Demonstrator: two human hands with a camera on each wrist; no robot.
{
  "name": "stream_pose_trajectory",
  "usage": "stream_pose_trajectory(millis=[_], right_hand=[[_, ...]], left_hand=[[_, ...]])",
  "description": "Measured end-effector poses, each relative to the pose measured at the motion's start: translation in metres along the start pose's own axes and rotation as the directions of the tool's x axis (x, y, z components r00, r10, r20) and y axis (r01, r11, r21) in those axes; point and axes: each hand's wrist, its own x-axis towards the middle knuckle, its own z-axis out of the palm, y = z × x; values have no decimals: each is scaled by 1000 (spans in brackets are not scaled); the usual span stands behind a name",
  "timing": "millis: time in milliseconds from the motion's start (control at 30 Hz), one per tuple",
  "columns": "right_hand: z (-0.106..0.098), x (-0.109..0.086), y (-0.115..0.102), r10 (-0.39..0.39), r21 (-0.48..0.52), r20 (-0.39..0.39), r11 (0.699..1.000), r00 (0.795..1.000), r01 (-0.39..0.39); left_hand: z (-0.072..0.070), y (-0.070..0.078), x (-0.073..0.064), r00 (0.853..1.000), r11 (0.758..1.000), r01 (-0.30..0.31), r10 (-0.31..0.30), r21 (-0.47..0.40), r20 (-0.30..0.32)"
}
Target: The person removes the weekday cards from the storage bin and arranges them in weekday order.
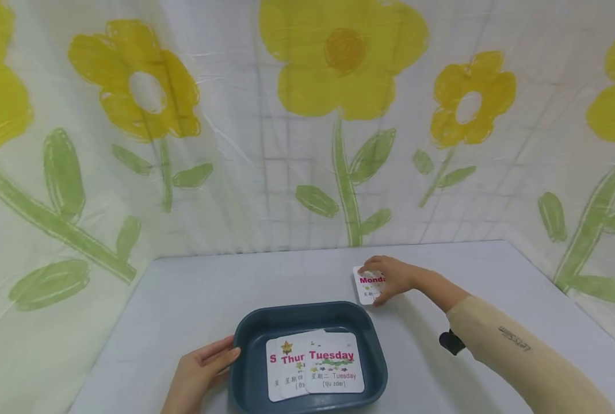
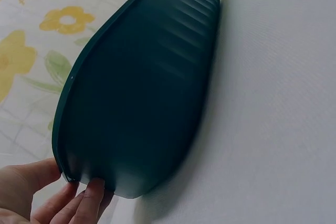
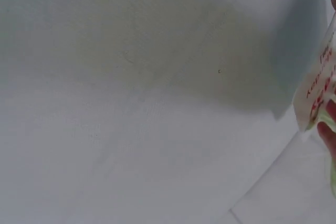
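A dark blue tray (image 1: 307, 308) stands on the table at the lower middle of the head view. My left hand (image 1: 198, 368) grips its left rim, with the thumb on the rim and fingers against the outer wall (image 2: 134, 87). Inside lie overlapping white word cards: the "Tuesday" card (image 1: 336, 380) on top, the "Thur…" card (image 1: 293, 376) partly under it, and another starting with "S" (image 1: 272, 371) at the left. Beyond the tray's far right corner, my right hand (image 1: 396, 279) holds a "Monday" card (image 1: 365, 292) by its edges. That card (image 3: 314, 93) casts a shadow in the right wrist view.
A white table (image 1: 224, 282) reaches back to a curtain (image 1: 235, 190) printed with yellow flowers. A small black object (image 1: 450, 342) shows beneath the right forearm, by the beige sleeve (image 1: 519, 345).
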Motion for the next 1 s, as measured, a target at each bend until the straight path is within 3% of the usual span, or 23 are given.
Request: stream_pose_trajectory(millis=[433,1000], right_hand=[[6,23,13,112,-10,56,994,992,-112],[9,33,17,218,17,80,975,973,-220]], left_hand=[[2,-1,-1,1000,1000,-14,15,28,-22],[1,1,-1,1000,1000,-15,15,21,-12]])
